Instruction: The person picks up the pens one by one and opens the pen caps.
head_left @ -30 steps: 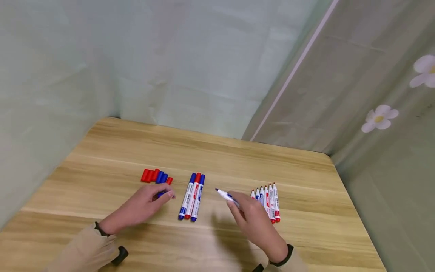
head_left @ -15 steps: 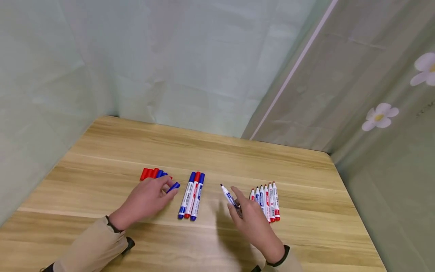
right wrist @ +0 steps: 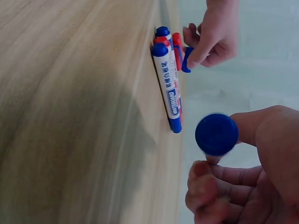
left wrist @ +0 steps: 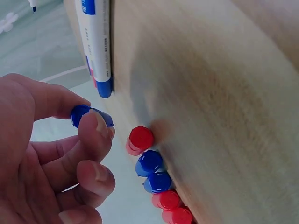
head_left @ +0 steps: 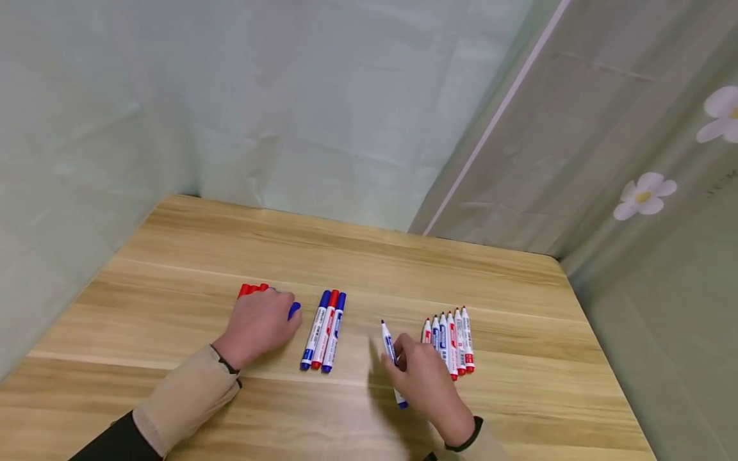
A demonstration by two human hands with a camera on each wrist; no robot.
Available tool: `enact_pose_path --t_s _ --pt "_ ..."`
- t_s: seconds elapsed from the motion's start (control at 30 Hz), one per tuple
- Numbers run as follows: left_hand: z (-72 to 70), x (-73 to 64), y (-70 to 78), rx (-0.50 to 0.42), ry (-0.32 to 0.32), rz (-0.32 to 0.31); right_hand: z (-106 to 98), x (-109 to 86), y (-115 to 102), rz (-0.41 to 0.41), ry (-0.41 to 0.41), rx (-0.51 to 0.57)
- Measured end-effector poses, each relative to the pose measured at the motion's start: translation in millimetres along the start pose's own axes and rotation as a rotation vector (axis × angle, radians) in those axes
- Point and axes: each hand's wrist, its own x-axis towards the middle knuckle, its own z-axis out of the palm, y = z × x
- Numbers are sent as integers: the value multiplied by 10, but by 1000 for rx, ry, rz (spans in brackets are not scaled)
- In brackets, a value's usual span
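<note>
My left hand (head_left: 261,325) pinches a blue marker cap (left wrist: 80,115) between thumb and fingers, above the row of caps. Red caps (left wrist: 141,137) and blue caps (left wrist: 158,182) lie side by side on the table below that hand, which hides part of the row in the head view. With thumb and fingers, my right hand (head_left: 429,378) holds an uncapped blue whiteboard marker (head_left: 387,339), its dark tip pointing away from me. In the right wrist view only the marker's blue end (right wrist: 217,134) faces the camera.
Between the hands lie three capped markers (head_left: 323,330), two blue and one red. Several uncapped markers (head_left: 452,342) stand in a row beside the right hand, partly hidden by it. The wooden table (head_left: 346,250) meets a pale curtain (head_left: 323,128) at the back.
My left hand has moved slightly up and right with the blue cap, now covering more of the cap row. The marker in my right hand has turned closer to pointing straight away.
</note>
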Motion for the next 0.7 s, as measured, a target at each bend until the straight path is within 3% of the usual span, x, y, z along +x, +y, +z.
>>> enact_pose_path --t_s 0.43,0.7 --pt "65 91 -50 44 -43 20 29 3 -4 33 -28 -85" --pt "91 131 -78 83 -29 36 33 -8 47 95 36 -242"
